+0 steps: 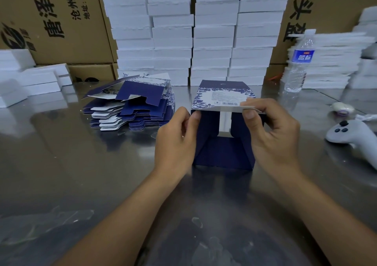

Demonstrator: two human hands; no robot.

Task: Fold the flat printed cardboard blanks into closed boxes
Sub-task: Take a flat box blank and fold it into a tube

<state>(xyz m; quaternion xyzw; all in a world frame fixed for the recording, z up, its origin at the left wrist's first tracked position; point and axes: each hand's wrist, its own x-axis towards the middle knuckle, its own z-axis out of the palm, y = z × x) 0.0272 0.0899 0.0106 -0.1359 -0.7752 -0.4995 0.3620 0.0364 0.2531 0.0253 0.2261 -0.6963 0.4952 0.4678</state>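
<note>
Both hands are gripping one part-formed box standing near-centre on the steel table: left hand pinching its left wall, right hand pinching the printed top panel's front edge. Advisably, side flaps are going in first, walls staying square. Farther left, one pile of flat blanks is lying, uncountable; one water bottle is standing far right.

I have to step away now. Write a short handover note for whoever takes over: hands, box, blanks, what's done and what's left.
Left hand pinches the left edge of the half-formed blue box; right hand grips its right top corner.
The box stands on the steel table, body opened up, near end flaps not yet closed.
The pile of flat blanks lies to the left.
Left to do: close this box, then fold the pile.
</note>
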